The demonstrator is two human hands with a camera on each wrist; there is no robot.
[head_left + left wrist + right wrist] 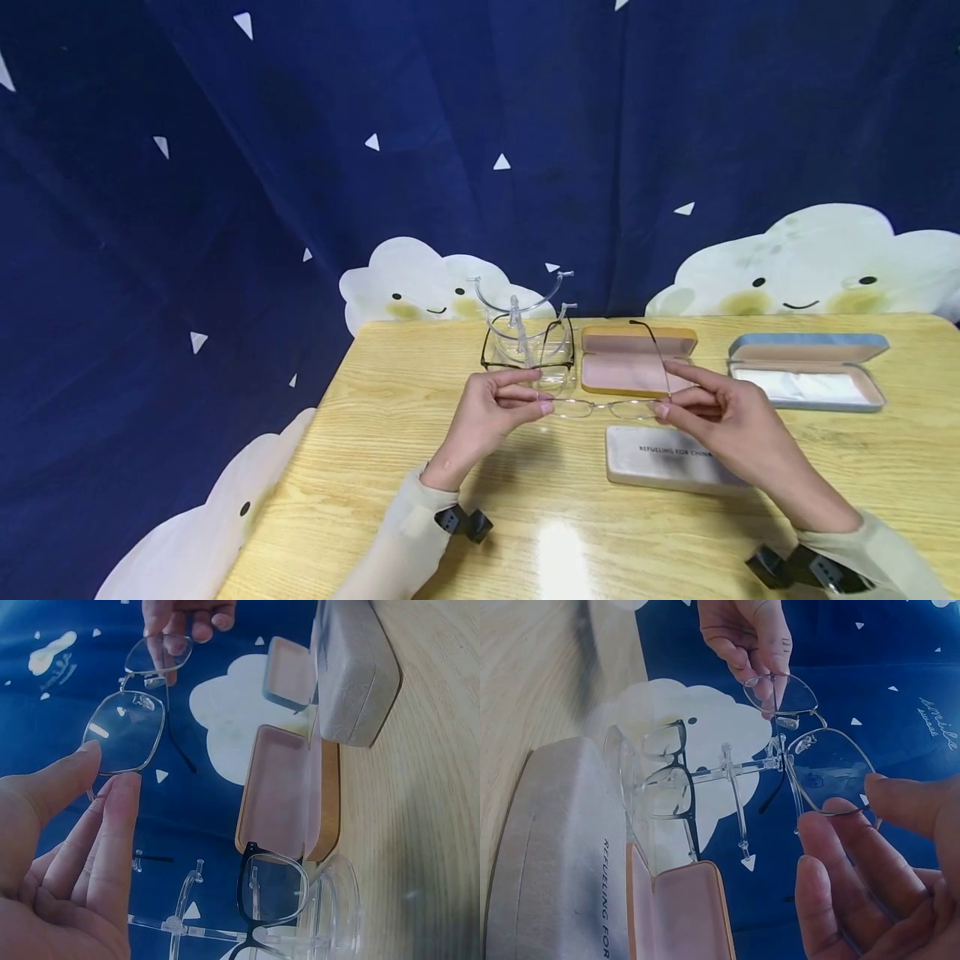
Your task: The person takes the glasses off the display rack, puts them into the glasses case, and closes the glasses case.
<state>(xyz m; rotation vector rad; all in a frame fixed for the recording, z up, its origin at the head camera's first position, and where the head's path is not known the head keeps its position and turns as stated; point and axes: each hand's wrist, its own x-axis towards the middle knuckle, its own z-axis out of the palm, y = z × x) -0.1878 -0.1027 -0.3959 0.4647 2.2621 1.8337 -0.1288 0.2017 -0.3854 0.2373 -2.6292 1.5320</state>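
Both hands hold a pair of thin metal-framed eyeglasses [600, 406] in the air above the table, one hand at each outer end. My left hand [487, 414] pinches the left end between thumb and fingers. With thumb and fingertips, my right hand [738, 421] grips the other end, where a dark-tipped temple arm [654, 340] points up and away. Behind the left hand stands a clear plastic glasses stand [517, 321], carrying black-framed glasses [688, 784] on its lower part. Below the right hand lies a closed pale case [645, 467] with printed lettering.
An open yellow case [637, 392] with pink lining sits behind the held glasses. To its right is an open blue case [873, 406] with a white cloth [806, 386] inside. A dark blue curtain [450, 192] with clouds hangs along the wooden table's [360, 467] back edge.
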